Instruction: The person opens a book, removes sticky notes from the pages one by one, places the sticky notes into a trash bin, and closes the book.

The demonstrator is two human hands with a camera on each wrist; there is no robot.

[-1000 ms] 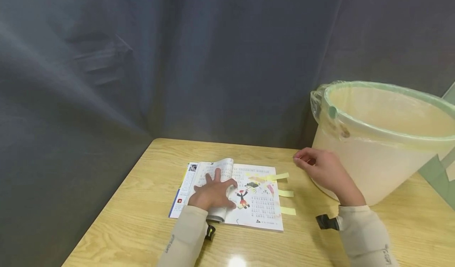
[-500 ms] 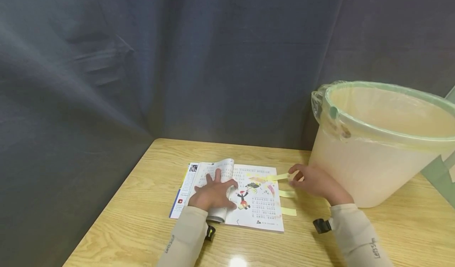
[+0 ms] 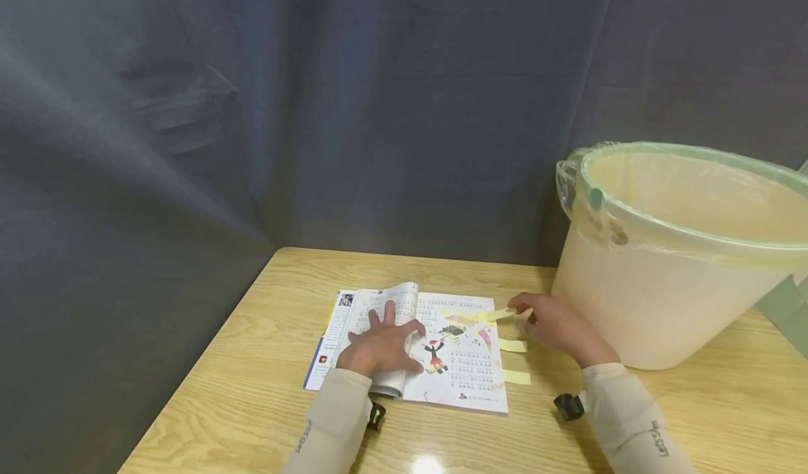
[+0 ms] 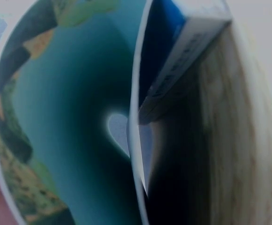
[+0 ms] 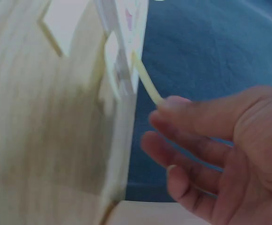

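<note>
Open book (image 3: 442, 384) lay on the tabletop (image 3: 252, 404), left of the bucket (image 3: 637, 299). Left hand (image 3: 381, 348), fingers spread, rested on its curled-over pages (image 3: 406, 302); right hand (image 3: 558, 325) pinched the end of the farthest yellow strip (image 3: 501, 315) (two more strips (image 3: 517, 377) jutted from the same page edge).

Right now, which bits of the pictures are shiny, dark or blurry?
Head view: a white glare spot on the table, at the picture's bottom edge. Left wrist view: blurry, very dark inside the curled page, washed out at top right. Right wrist view: hazy, with a dim shadow across the table, and the right hand and yellow strip soft-edged.
</note>
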